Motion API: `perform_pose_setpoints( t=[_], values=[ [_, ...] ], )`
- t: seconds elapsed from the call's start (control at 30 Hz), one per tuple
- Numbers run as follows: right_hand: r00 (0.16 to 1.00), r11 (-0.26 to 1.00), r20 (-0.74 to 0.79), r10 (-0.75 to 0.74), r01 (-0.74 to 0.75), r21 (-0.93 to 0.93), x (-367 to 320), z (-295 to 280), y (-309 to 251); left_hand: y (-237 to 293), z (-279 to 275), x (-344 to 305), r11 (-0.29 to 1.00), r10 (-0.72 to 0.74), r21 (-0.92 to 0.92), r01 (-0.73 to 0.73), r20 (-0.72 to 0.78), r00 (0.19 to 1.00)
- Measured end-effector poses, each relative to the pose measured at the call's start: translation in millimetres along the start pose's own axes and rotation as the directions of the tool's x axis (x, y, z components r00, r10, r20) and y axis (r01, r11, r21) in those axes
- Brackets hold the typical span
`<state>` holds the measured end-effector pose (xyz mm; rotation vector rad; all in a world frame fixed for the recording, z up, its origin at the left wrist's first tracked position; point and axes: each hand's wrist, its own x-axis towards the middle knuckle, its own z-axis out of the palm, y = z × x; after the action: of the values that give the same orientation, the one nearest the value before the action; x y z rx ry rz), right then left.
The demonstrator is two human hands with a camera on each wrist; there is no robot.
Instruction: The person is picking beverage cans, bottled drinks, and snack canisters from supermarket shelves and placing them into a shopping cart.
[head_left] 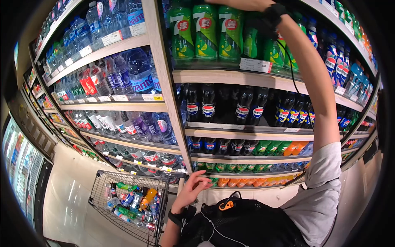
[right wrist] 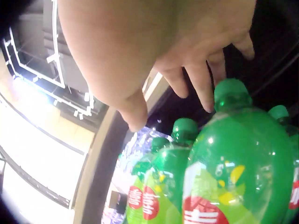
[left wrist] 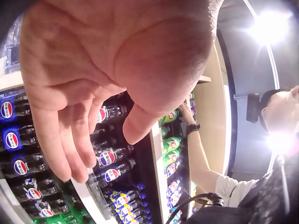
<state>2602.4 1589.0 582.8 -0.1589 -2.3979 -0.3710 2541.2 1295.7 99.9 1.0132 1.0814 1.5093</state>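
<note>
My right hand [head_left: 242, 4] reaches up over the top shelf of green 7-Up bottles [head_left: 205, 33], partly cut off by the head view's upper edge. In the right wrist view its fingers [right wrist: 198, 84] are spread, with the fingertips close to the green cap of a large soda bottle [right wrist: 243, 158]. Two smaller-looking green bottles stand beside that one, under the thumb. Low in front of the shelves hangs my left hand [head_left: 193, 189], holding nothing. Its fingers [left wrist: 70, 149] are loosely bent, and Pepsi bottles [left wrist: 107, 156] show behind them in the left wrist view.
A wire shopping cart [head_left: 96, 193] with several mixed drink bottles stands on the floor at lower left. Water bottles [head_left: 140, 70] fill the shelves left of the wooden upright [head_left: 160, 53]. A black cable [head_left: 292, 61] hangs from my right wrist past the shelf edge.
</note>
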Motion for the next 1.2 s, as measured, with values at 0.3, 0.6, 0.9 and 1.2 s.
perform_pose_setpoints(
  t=[0.3, 0.6, 0.9, 1.2],
  values=[
    [0.961, 0.959, 0.032, 0.276, -0.277, 0.052, -49.7, -43.8, 2.4, -24.6, -19.2, -28.1, 0.992, -0.054, -0.122, 0.035, -0.159, 0.986],
    [0.976, 0.977, -0.191, 0.105, -0.066, 0.202, -223.5, 27.8, -53.4, -96.0, -61.6, -135.4, 0.994, 0.039, -0.071, -0.082, -0.475, 0.879],
    [0.780, 0.724, 0.570, 0.259, -0.547, 0.419, -387.1, 252.6, -179.9, -124.1, -115.8, -218.4, 0.966, -0.076, 0.104, 0.235, -0.758, 0.648],
    [0.791, 0.760, 0.612, -0.004, -0.395, 0.516, -329.8, 452.2, -352.2, -152.0, -440.8, -234.1, 0.866, -0.158, 0.130, 0.483, -0.845, 0.511]
  ],
)
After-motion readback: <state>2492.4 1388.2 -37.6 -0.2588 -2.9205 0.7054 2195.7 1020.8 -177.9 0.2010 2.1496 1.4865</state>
